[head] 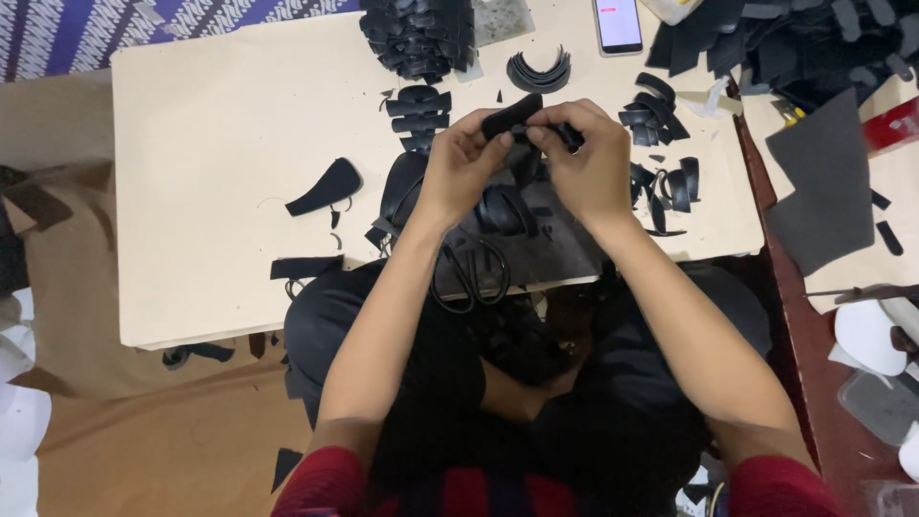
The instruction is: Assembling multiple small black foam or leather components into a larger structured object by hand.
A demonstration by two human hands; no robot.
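Both my hands meet over the middle of a cream board (220,144). My left hand (464,163) pinches one end of a small black curved leather piece (510,115). My right hand (589,158) grips the other end, fingers curled around the black material. Under my hands lie more black cut pieces and a dark mat (555,251). Black-handled scissors (471,273) rest at the near edge of the board, just below my left wrist.
A heap of black cut pieces (418,33) sits at the far edge, beside a phone (617,24) with a lit screen. Curved black strips (539,72) and loose pieces (325,187) are scattered around. A dark grey sheet (823,182) lies at the right.
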